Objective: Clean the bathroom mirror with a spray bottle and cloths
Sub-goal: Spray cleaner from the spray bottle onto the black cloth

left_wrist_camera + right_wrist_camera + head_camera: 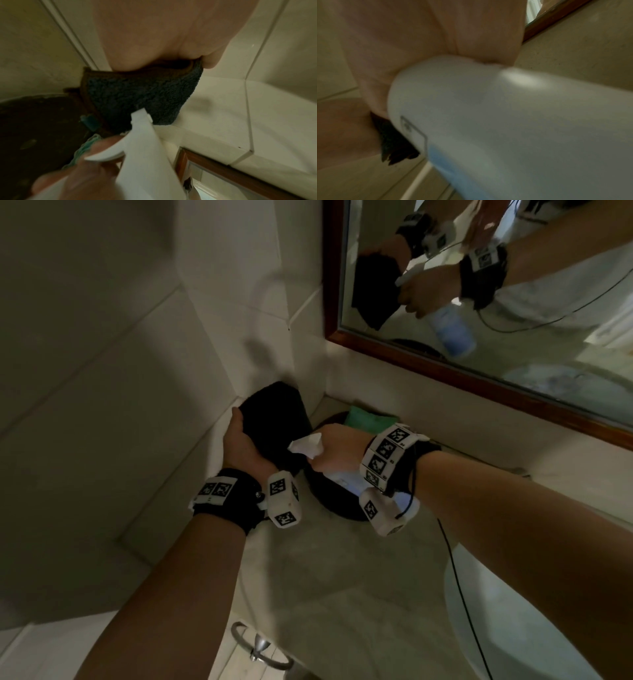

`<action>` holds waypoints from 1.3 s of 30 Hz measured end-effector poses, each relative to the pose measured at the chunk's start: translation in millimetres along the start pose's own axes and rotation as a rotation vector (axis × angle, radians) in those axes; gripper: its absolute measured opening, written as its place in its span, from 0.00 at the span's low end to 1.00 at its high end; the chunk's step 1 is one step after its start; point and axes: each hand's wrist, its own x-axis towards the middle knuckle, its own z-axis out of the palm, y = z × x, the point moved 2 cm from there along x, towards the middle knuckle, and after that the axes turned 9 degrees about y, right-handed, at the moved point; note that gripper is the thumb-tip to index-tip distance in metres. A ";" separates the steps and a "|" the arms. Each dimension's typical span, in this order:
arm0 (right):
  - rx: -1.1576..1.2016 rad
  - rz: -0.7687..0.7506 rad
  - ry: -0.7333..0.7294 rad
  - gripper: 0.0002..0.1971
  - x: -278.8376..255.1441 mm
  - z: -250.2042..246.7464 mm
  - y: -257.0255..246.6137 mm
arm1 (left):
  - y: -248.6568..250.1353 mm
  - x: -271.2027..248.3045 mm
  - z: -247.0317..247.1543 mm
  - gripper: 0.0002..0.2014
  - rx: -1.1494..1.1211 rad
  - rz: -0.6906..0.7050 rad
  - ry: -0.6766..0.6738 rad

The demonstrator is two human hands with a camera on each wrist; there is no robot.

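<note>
Spray bottle (310,447) sits clenched in the right hand (337,448), nozzle touching the dark cloth (275,419) the left hand (241,443) clutches.

- Two hands: left (241,440), right (337,448)
- Two cloths: black (274,419), green (364,419)
- One bottle (310,445)
- One mirror (513,313)
- One dark tray (329,494)

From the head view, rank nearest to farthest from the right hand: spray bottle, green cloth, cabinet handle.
1. Spray bottle, gripped in the right hand.
2. Green cloth, just beyond it by the wall.
3. Cabinet handle, far below, near the person.
</note>
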 end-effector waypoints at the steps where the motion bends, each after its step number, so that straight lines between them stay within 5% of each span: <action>1: -0.004 0.006 0.003 0.08 0.8 0.9 0.7 | 1.6 -1.1 -0.2 0.37 -0.005 0.002 0.000; 14: -0.065 -0.047 0.000 0.12 13.7 -1.6 -11.4 | 24.6 -12.1 -22.4 0.35 -0.099 0.019 0.049; 16: -0.078 -0.080 -0.021 0.22 18.2 -1.3 -15.9 | 27.5 -17.5 -24.0 0.33 -0.104 0.040 0.065; 19: -0.135 -0.091 -0.032 0.16 26.6 3.7 -22.5 | 32.1 -27.4 -22.6 0.30 -0.110 0.041 0.060; 22: -0.122 -0.087 -0.038 0.26 34.9 13.0 -30.9 | 38.9 -31.2 -29.2 0.29 -0.112 0.056 0.056; 25: 0.010 -0.055 0.064 0.03 45.1 15.6 -38.7 | 45.8 -30.9 -43.0 0.32 -0.064 0.097 0.089; 29: 0.170 -0.035 0.202 0.10 66.8 12.7 -47.7 | 54.8 -30.9 -58.6 0.34 -0.027 0.137 0.157; 32: 0.241 -0.116 0.312 0.28 81.2 9.9 -59.2 | 57.4 -28.8 -70.7 0.35 -0.001 0.150 0.222; 35: 0.285 -0.134 0.455 0.13 96.8 10.9 -68.8 | 58.4 -27.2 -79.8 0.34 0.008 0.174 0.292; 39: 0.366 -0.172 0.529 0.17 111.6 14.0 -75.6 | 59.8 -24.7 -87.9 0.32 0.006 0.201 0.345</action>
